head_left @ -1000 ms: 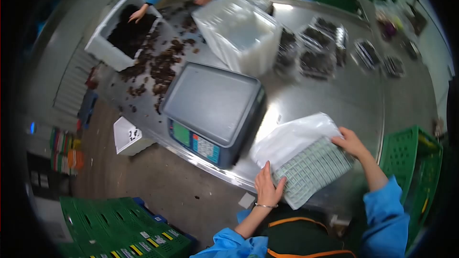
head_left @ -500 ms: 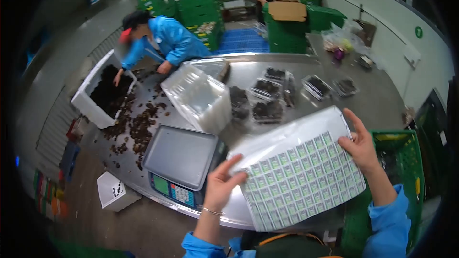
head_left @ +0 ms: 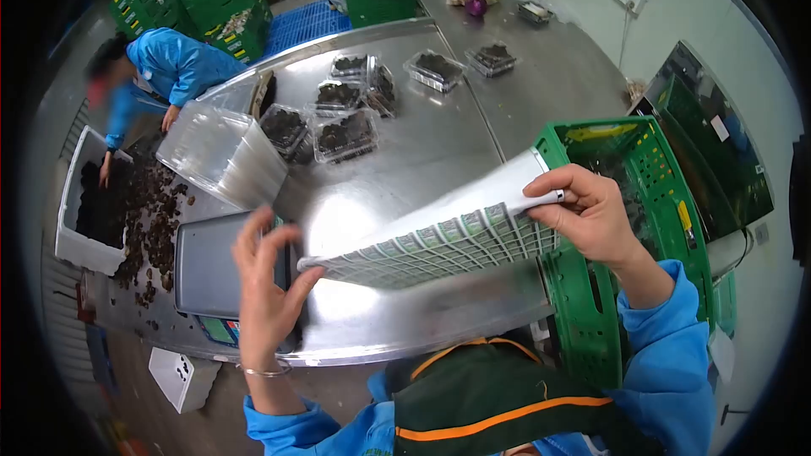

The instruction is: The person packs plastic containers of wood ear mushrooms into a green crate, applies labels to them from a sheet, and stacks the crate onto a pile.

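A sheet of small green-and-white printed labels is stretched between my hands above the metal table, its white back strip curling up. My right hand pinches its right end between thumb and fingers. At the sheet's left corner, my left hand has its fingers spread, with the thumb tip right at the edge. Behind my left hand is a grey weighing scale, partly hidden by the fingers.
Clear plastic boxes of dark pieces stand mid-table, beside stacked clear trays. A green crate sits at my right. At far left a person in blue reaches into a white foam box; dark pieces lie scattered nearby.
My view has swung right. The label sheet has gone from facing me nearly flat to tilted and foreshortened. My left fingers have spread away from its edge; the right still grips.
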Available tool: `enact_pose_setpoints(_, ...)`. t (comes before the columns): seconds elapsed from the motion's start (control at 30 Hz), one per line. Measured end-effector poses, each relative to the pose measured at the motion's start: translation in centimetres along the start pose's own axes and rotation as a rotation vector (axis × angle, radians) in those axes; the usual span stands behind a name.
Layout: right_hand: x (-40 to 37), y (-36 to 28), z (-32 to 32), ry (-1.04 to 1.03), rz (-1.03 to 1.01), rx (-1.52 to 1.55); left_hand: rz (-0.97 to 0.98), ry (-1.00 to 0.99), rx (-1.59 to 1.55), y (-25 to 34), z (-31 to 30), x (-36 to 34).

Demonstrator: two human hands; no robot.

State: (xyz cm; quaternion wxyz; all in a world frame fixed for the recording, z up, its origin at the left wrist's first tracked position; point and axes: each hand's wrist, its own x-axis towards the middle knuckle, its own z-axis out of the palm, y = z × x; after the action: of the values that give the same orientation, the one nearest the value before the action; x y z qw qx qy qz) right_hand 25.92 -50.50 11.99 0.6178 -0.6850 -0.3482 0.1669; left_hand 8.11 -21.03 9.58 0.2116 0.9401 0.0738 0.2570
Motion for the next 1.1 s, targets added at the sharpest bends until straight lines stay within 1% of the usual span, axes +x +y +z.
enact_pose_setpoints(0.03, -0.5, 0.2, 0.6, 0.007, -0.031, 0.042, 0.032, 0.030, 0.108, 2.5, -0.8, 1.2)
enact_pose_setpoints(0.1, -1.1, 0.7, 1.4, 0.011, -0.018, 0.076, 0.219, -0.190, -0.075, 5.7, -0.2, 3.2)
enact_pose_setpoints(0.13, -1.3, 0.7, 1.4, 0.011, -0.029, 0.111, 0.232, -0.319, -0.184, 6.7, 0.8, 3.5)
enact_pose_setpoints(0.17, -1.6, 0.6, 0.9, 0.006, -0.022, 0.102, 0.179, -0.363, -0.271, 6.6, 2.1, 3.5)
enact_pose_setpoints(0.23, -2.7, 0.3, -0.5, -0.090, 0.093, -0.352, 0.143, -0.390, -0.334, 6.3, 3.0, 3.7)
enact_pose_setpoints(0.27, -2.9, -0.1, -1.3, -0.089, -0.142, -0.668, 0.149, -0.406, -0.337, 6.6, 3.1, 3.8)
enact_pose_setpoints(0.3, -2.5, -1.6, -1.6, -0.082, -0.123, -0.667, 0.143, -0.393, -0.350, 7.2, 3.1, 3.9)
enact_pose_setpoints(0.37, -0.8, -4.3, -1.9, 0.127, -0.592, -1.109, 0.135, -0.391, -0.379, 8.4, 3.6, 4.0)
enact_pose_setpoints(0.4, -0.4, -3.8, -1.9, 0.134, -0.573, -1.111, 0.171, -0.429, -0.351, 8.8, 3.8, 4.3)
enact_pose_setpoints(0.43, -0.1, -3.1, -2.0, -0.048, -0.534, -0.932, 0.213, -0.466, -0.317, 9.3, 4.0, 4.6)
enact_pose_setpoints(0.47, 0.0, -2.7, -2.1, -0.218, -0.499, -0.748, 0.231, -0.443, -0.370, 9.9, 4.2, 4.9)
enact_pose_setpoints(0.5, 0.0, -2.8, -2.2, -0.199, -0.497, -0.751, 0.247, -0.450, -0.367, 10.2, 4.1, 5.1)
enact_pose_setpoints(0.57, 0.1, -3.0, -2.6, -0.444, -0.128, -0.656, 0.239, -0.457, -0.404, 10.3, 3.6, 5.6)
enact_pose_setpoints(0.6, -0.2, -2.9, -2.7, -0.411, -0.104, -0.565, 0.209, -0.474, -0.394, 10.0, 3.6, 5.5)
enact_pose_setpoints(0.7, -1.6, -3.0, -2.8, -0.351, -0.090, -0.513, 0.157, -0.513, -0.401, 9.8, 3.9, 5.0)
enact_pose_setpoints(0.73, -1.6, -3.3, -3.2, -0.353, -0.092, -0.515, 0.085, -0.575, -0.414, 10.1, 3.6, 5.1)
enact_pose_setpoints(0.77, -1.5, -3.8, -3.6, -0.380, 0.022, -0.552, 0.084, -0.569, -0.415, 10.2, 3.6, 5.2)
enact_pose_setpoints(0.8, -1.3, -4.1, -3.9, -0.408, 0.139, -0.587, 0.042, -0.622, -0.429, 10.2, 3.7, 5.4)
enact_pose_setpoints(0.83, -0.7, -3.9, -4.0, -0.413, 0.141, -0.588, -0.002, -0.678, -0.445, 10.2, 3.8, 5.4)
enact_pose_setpoints(0.87, 0.4, -3.7, -3.8, -0.368, -0.185, -0.780, 0.067, -0.678, -0.460, 10.0, 4.2, 5.5)
enact_pose_setpoints(0.9, 1.1, -3.6, -3.2, -0.306, -0.516, -0.957, 0.067, -0.683, -0.460, 9.9, 4.7, 5.4)
enact_pose_setpoints(0.93, 1.6, -4.3, -2.0, -0.411, -0.486, -0.905, 0.057, -0.689, -0.505, 9.9, 5.2, 5.4)
enact_pose_setpoints(0.97, 2.0, -4.4, -0.7, -0.405, -0.486, -0.903, 0.047, -0.693, -0.549, 10.0, 5.5, 5.5)
enact_pose_setpoints(1.0, 2.4, -4.4, 0.5, -0.611, -0.327, -0.949, -0.029, -0.779, -0.529, 10.2, 5.4, 5.9)
enact_pose_setpoints(1.03, 2.7, -4.5, 1.1, -0.818, -0.162, -0.987, -0.027, -0.777, -0.525, 10.3, 5.3, 6.1)
enact_pose_setpoints(1.07, 2.8, -4.2, 1.3, -0.822, -0.166, -0.988, -0.035, -0.795, -0.551, 10.3, 5.2, 6.1)
enact_pose_setpoints(1.1, 3.0, -3.6, 1.5, -0.831, -0.168, -0.920, -0.047, -0.806, -0.581, 10.4, 5.0, 6.3)
